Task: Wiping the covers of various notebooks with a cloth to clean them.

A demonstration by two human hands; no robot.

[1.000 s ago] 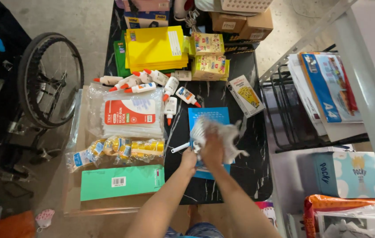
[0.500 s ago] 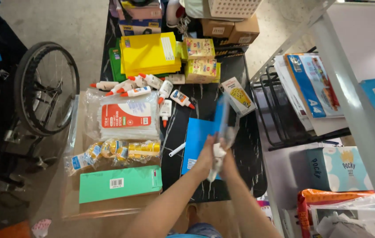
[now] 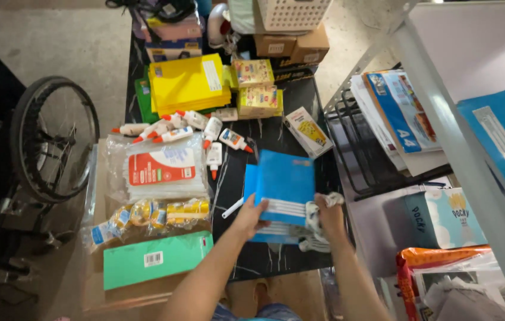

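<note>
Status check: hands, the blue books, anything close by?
Left hand and right hand both grip blue books. White cloth under right hand. Glue bottles nearby.

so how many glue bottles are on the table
7 that I can make out: four in a row left of centre, then three to their right. More may be hidden among them.

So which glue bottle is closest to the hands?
The upright-lying white glue bottle with its red tip pointing toward the person, beside the bagged paper pack. The other bottles lie farther up the table, away from the left hand.
</note>
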